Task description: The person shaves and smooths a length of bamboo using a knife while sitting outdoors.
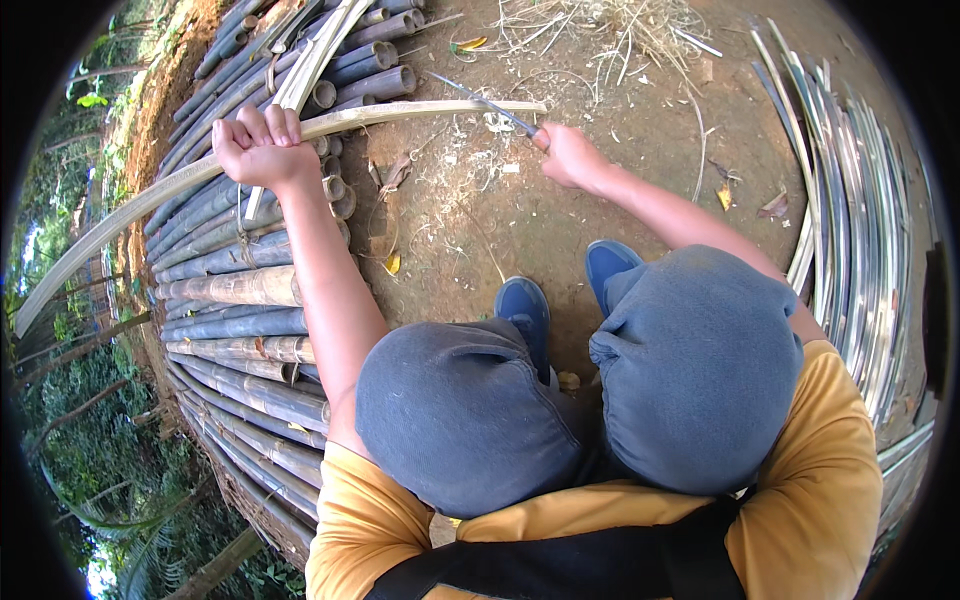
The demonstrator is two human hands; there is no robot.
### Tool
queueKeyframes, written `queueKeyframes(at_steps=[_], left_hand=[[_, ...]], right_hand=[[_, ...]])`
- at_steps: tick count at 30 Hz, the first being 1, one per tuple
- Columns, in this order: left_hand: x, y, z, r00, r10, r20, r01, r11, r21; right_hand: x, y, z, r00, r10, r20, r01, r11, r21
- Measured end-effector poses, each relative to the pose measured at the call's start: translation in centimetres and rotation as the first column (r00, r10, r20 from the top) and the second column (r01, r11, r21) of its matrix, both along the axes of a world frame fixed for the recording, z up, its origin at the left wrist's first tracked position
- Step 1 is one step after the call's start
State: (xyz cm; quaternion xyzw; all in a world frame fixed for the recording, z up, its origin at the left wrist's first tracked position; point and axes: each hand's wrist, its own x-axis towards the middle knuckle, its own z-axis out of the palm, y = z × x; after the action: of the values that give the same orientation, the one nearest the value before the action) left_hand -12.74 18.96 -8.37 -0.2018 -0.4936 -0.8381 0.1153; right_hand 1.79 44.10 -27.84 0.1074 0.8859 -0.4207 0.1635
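A long pale bamboo strip (pixel 390 112) runs from the left rim of the picture to above the ground in front of me. My left hand (pixel 262 148) is closed round it, palm side up. In my right hand (pixel 570 155) is a knife (pixel 495 108), its handle gripped in the fist. The narrow blade points up and to the left, crossing the strip close to its right end. Whether the edge touches the strip, I cannot tell. Several more pale split strips (pixel 318 55) lie on the bamboo pile just beyond my left hand.
Stacked dark bamboo poles (pixel 230 240) fill the left side, some tied with cord. Thin shavings (pixel 610 35) heap on the dirt ahead. A bundle of long split strips (pixel 850 210) lies at the right. My blue shoes (pixel 522 305) rest on the ground between. Greenery (pixel 90 440) borders the far left.
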Motion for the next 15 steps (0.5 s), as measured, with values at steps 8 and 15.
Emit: queueKeyframes(at_steps=[8,15], left_hand=[[-0.3,-1.1,-0.1,1.000,0.018,-0.009,-0.018,1.000,-0.011],[-0.5,-0.8,-0.2,0.998,0.055,0.027,-0.055,0.998,0.014]], right_hand=[[-0.1,-2.8,3.2,0.988,0.018,-0.154,-0.024,0.999,-0.041],[-1.9,3.3,-4.5,0.997,-0.007,0.075,-0.011,0.971,0.240]])
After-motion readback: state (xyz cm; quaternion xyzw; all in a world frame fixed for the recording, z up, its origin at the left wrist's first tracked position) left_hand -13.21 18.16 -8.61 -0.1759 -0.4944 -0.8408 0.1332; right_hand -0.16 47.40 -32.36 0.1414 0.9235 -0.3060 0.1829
